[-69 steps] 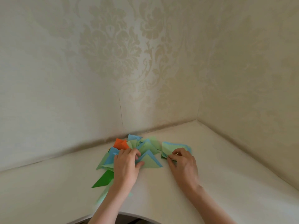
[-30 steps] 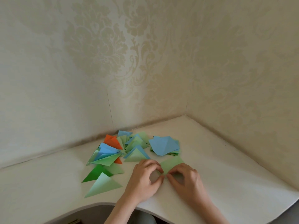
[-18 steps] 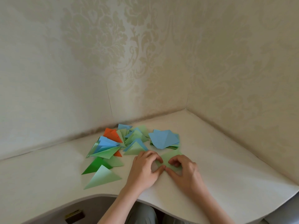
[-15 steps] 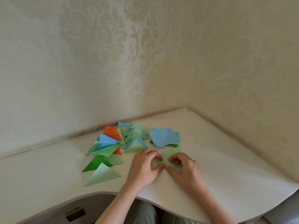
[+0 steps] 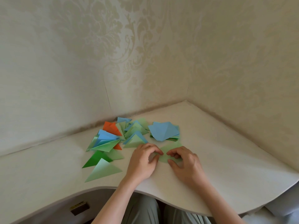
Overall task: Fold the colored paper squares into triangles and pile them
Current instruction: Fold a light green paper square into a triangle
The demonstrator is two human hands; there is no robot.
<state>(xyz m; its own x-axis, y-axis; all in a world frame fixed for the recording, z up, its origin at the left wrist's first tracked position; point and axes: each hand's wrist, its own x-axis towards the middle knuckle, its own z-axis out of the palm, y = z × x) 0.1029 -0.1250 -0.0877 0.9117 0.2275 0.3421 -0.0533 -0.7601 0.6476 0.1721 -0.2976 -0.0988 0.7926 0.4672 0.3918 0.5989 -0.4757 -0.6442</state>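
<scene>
Both hands work one pale green sheet (image 5: 168,152) lying on the white tabletop (image 5: 226,159). The left hand (image 5: 142,164) has its fingers curled, the grip clamped on the sheet's left edge between thumb and fingertips. The right hand (image 5: 186,164) pinches the sheet's near right part, its fingers bent over the paper and its thumb low against the edge. The two grips sit close together, almost meeting over the middle of the sheet; the far corner of the sheet shows beyond the right hand's fingers.

Just beyond the grips lies a stack (image 5: 165,130) of unfolded squares with a blue one on top, creased along its middle. Beyond the left hand and to its left spreads a loose pile (image 5: 116,135) of folded triangles in blue, pale green and orange, overlapping one another. Left of the left hand, nearer the tabletop's edge, a dark green triangle (image 5: 93,160) lies partly under a pale green triangle (image 5: 103,172).
</scene>
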